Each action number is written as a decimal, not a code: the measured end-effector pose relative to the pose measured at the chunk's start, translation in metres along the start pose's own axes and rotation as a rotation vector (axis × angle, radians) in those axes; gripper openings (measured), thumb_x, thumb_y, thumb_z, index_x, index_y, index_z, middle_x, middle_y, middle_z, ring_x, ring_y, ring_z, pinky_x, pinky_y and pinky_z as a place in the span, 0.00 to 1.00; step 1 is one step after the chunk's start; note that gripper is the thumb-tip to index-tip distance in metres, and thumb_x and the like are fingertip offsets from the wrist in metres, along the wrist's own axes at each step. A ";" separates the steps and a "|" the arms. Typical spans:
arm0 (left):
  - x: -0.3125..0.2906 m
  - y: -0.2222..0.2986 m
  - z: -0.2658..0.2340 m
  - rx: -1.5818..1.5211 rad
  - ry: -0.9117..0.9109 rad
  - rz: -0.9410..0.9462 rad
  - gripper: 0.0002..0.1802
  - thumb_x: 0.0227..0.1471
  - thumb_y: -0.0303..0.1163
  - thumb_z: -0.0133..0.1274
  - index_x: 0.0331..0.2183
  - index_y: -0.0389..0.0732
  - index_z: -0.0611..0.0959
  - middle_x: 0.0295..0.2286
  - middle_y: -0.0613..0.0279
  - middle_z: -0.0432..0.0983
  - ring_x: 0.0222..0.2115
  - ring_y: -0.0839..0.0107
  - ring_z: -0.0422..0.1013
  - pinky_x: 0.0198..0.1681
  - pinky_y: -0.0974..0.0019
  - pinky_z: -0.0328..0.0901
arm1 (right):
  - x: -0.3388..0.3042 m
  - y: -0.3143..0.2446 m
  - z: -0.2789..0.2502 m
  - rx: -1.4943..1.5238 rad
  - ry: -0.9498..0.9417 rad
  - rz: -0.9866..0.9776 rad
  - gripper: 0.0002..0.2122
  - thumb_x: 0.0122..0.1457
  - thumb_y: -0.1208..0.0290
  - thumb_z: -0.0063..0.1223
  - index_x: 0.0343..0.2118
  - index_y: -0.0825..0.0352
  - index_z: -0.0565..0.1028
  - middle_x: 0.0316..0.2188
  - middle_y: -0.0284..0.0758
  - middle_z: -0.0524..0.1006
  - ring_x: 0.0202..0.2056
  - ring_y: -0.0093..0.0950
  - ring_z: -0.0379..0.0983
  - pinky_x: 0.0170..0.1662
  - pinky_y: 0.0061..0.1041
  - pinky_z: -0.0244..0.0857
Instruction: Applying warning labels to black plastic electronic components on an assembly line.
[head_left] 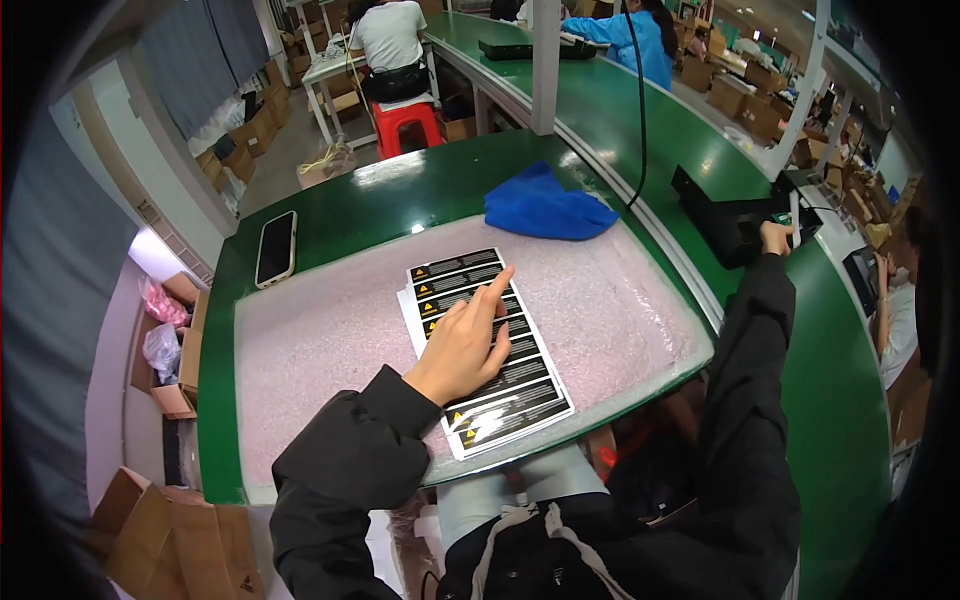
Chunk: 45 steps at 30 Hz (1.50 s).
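Observation:
A stack of label sheets (520,375) lies at a slant on the padded mat, printed with black strips and yellow warning triangles. My left hand (465,345) rests on the sheets, index finger stretched toward their far right edge and thumb apart. My right arm reaches far to the right over the green conveyor. There my right hand (776,239) has its fingers closed at the edge of a black flat panel-like device (735,225), beside a narrow pale strip (796,217). Some of its fingertips are too small to make out.
A bubble-wrapped mat (320,350) covers much of the green table. A phone (277,248) and a blue cloth (550,203) lie along its far side. A metal post (545,70) and a hanging black cable (641,120) stand near the conveyor rail. Co-workers sit beyond and at right.

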<state>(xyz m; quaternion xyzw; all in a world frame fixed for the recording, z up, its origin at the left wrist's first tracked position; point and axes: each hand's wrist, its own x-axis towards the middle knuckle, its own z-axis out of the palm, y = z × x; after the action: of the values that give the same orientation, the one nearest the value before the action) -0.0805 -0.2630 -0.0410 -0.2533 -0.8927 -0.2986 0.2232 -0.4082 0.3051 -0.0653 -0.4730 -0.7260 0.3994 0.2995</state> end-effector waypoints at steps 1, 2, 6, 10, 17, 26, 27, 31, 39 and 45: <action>0.001 0.000 0.000 0.002 0.008 0.013 0.38 0.42 0.22 0.49 0.55 0.37 0.55 0.29 0.57 0.68 0.22 0.64 0.65 0.28 0.64 0.62 | 0.006 0.002 -0.002 -0.008 0.008 -0.007 0.38 0.47 0.67 0.47 0.59 0.58 0.39 0.53 0.60 0.53 0.52 0.54 0.53 0.53 0.50 0.48; 0.001 -0.001 -0.001 0.003 0.012 0.027 0.38 0.42 0.21 0.49 0.55 0.36 0.56 0.29 0.59 0.68 0.21 0.68 0.64 0.26 0.66 0.62 | 0.011 0.005 -0.006 0.004 -0.082 -0.055 0.39 0.47 0.69 0.47 0.59 0.60 0.39 0.51 0.59 0.56 0.52 0.53 0.56 0.53 0.46 0.50; 0.003 -0.002 -0.001 -0.025 0.019 0.025 0.38 0.41 0.19 0.49 0.55 0.36 0.56 0.28 0.60 0.68 0.19 0.72 0.64 0.25 0.69 0.62 | 0.016 0.016 -0.025 0.059 -0.085 -0.186 0.38 0.46 0.73 0.48 0.59 0.64 0.39 0.49 0.57 0.62 0.51 0.50 0.59 0.54 0.39 0.53; 0.001 -0.001 0.000 -0.074 0.032 -0.005 0.37 0.41 0.21 0.49 0.55 0.36 0.57 0.28 0.58 0.68 0.23 0.65 0.65 0.28 0.65 0.62 | -0.002 0.000 -0.047 0.071 0.076 -0.381 0.36 0.46 0.73 0.49 0.58 0.69 0.45 0.51 0.56 0.61 0.53 0.49 0.58 0.55 0.38 0.52; 0.001 -0.005 -0.006 0.059 0.134 0.236 0.38 0.37 0.18 0.50 0.53 0.34 0.59 0.27 0.57 0.68 0.24 0.64 0.65 0.28 0.64 0.61 | -0.088 -0.080 -0.116 0.615 0.017 -0.964 0.35 0.48 0.75 0.54 0.58 0.70 0.49 0.55 0.51 0.57 0.54 0.40 0.60 0.52 0.34 0.57; -0.012 0.017 -0.033 0.183 0.341 0.374 0.37 0.34 0.13 0.50 0.51 0.33 0.61 0.25 0.58 0.69 0.19 0.66 0.63 0.24 0.67 0.60 | -0.191 -0.106 -0.215 0.584 0.073 -1.347 0.30 0.55 0.77 0.51 0.59 0.64 0.50 0.51 0.44 0.65 0.47 0.32 0.69 0.48 0.28 0.64; -0.017 0.024 -0.036 0.196 0.383 0.332 0.37 0.34 0.12 0.50 0.51 0.33 0.62 0.25 0.57 0.69 0.18 0.67 0.63 0.23 0.68 0.60 | -0.200 -0.104 -0.224 0.554 0.048 -1.407 0.28 0.56 0.79 0.49 0.59 0.63 0.52 0.50 0.41 0.67 0.46 0.31 0.70 0.48 0.27 0.64; -0.051 0.063 -0.031 0.187 0.567 0.335 0.36 0.34 0.12 0.50 0.50 0.32 0.61 0.25 0.57 0.69 0.18 0.68 0.63 0.23 0.69 0.60 | -0.258 -0.102 -0.249 0.631 -0.106 -1.932 0.26 0.52 0.86 0.47 0.55 0.63 0.60 0.47 0.38 0.70 0.44 0.32 0.71 0.45 0.28 0.65; -0.073 0.132 -0.012 -0.445 0.722 -0.122 0.32 0.44 0.19 0.48 0.51 0.34 0.56 0.32 0.53 0.68 0.22 0.73 0.65 0.27 0.72 0.63 | -0.369 -0.105 -0.260 0.236 -0.263 -2.500 0.28 0.44 0.82 0.49 0.53 0.60 0.65 0.46 0.37 0.70 0.38 0.34 0.69 0.39 0.26 0.66; -0.041 0.139 -0.014 -0.937 0.558 -0.353 0.28 0.52 0.29 0.43 0.53 0.36 0.53 0.37 0.50 0.66 0.24 0.75 0.66 0.29 0.72 0.63 | -0.406 -0.084 -0.238 0.304 -0.125 -2.593 0.25 0.44 0.75 0.50 0.51 0.57 0.68 0.49 0.36 0.68 0.38 0.32 0.68 0.37 0.27 0.66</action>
<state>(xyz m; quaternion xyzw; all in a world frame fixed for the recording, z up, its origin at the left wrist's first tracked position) 0.0357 -0.1891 0.0050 -0.0837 -0.6010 -0.7507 0.2611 -0.1009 -0.0197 0.1033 0.6238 -0.6115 -0.0793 0.4801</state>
